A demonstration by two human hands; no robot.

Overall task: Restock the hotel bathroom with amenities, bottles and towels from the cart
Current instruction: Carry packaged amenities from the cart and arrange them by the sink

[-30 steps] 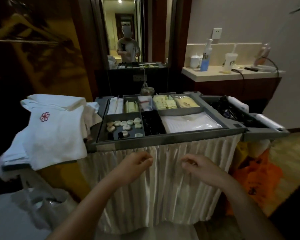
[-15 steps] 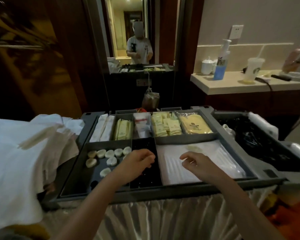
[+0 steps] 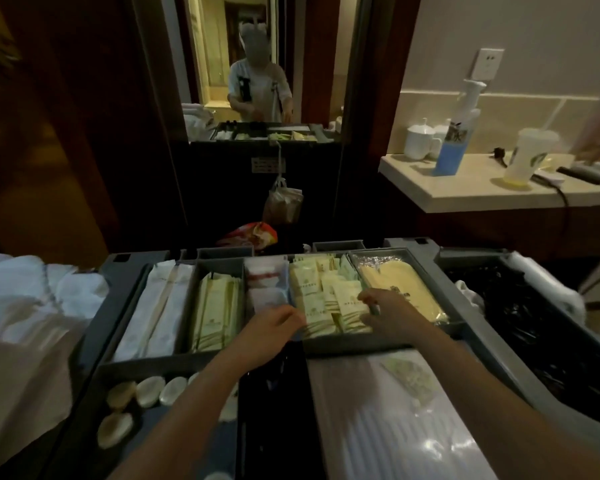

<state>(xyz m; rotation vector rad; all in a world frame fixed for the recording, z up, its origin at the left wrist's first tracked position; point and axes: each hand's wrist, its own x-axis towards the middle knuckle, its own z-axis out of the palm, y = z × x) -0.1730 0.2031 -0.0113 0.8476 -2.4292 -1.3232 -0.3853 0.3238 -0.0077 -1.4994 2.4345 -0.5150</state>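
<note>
While both hands hover side by side, a little apart, over the cart tray (image 3: 142,263), each reaches into the compartment of pale yellow sachets (image 3: 312,289). Left hand (image 3: 274,336): fingers curled down at the compartment's near-left corner. Right hand (image 3: 394,317): fingertips on the sachets toward the right wall. Whether either hand pinches a sachet cannot be determined. Folded white towels (image 3: 32,306) lie left of the tray. Round soaps (image 3: 149,393) occupy the near-left compartment.

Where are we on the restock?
Done: nothing confirmable. In hand: left hand and right hand reach into the sachets in the tray; grip unclear. Left: towels lie beside the tray, and soaps sit in their compartment.
</note>
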